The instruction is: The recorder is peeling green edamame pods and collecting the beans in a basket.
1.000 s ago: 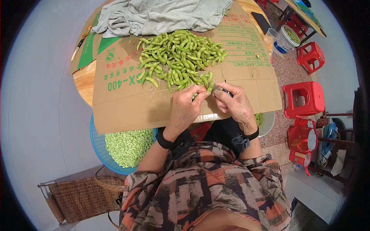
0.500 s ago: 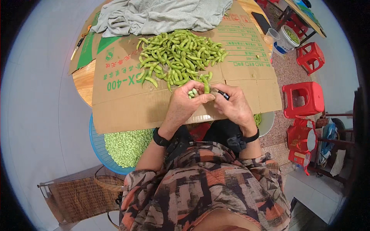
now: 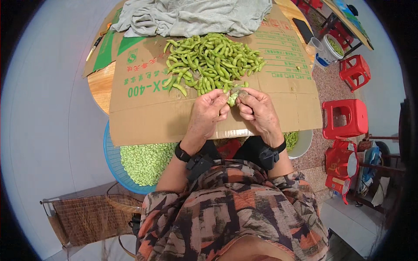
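Over the near part of the cardboard sheet (image 3: 156, 119), my left hand (image 3: 206, 112) and my right hand (image 3: 261, 112) meet at the fingertips. Pinched between them is a green soybean pod (image 3: 232, 99), its pale inside partly showing. Fingers of both hands are curled in; whether loose beans sit inside the left palm is hidden. Just beyond my fingertips lies a heap of unshelled soybean pods (image 3: 213, 61). Below the cardboard's left edge, a blue basket (image 3: 112, 163) holds many shelled green beans (image 3: 146, 164).
A grey cloth (image 3: 187, 17) lies behind the heap. Under the right edge is a pale basin (image 3: 303, 145) with green pieces. Red stools (image 3: 348, 117) stand on the right, near a white bucket (image 3: 327, 52) of pods and a clear cup (image 3: 313, 45). A woven chair (image 3: 91, 222) is lower left.
The pod has gone from upright to lower and partly opened between my fingers. Beans seen in my left hand and a dark object at my right hand no longer show. The view has shifted slightly.
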Motion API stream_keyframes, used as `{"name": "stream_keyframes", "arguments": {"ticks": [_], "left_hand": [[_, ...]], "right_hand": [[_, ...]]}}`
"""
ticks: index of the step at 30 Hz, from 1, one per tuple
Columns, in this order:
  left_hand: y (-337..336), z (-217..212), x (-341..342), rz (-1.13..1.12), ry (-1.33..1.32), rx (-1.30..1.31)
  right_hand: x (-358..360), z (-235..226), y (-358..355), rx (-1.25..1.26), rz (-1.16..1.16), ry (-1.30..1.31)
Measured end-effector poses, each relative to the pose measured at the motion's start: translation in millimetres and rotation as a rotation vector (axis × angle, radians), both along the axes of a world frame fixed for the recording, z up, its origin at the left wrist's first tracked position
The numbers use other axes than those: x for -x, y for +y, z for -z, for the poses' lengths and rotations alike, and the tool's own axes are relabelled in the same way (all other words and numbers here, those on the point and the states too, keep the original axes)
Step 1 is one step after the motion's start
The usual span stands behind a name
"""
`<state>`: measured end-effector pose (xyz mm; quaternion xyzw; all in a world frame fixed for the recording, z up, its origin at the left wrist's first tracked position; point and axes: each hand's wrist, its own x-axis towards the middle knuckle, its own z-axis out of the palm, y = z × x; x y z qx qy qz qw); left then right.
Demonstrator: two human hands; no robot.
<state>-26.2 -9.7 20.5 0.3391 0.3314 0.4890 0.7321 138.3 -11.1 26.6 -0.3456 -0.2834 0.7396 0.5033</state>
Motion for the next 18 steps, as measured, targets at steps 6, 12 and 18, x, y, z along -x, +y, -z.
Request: {"name": "stream_keyframes", "arguments": {"ticks": [6, 12, 18], "left_hand": [[-2, 3, 9, 0.007, -0.063, 0.022], [-5, 5, 14, -0.130, 0.407, -0.093], [-11, 11, 5, -0.237, 0.668, -0.188]], "right_hand": [[27, 4, -13, -0.514, 0.304, -0.749], [31, -2, -13, -0.564, 0.315, -0.926], [42, -4, -12, -0.843, 0.519, -1.084]]}}
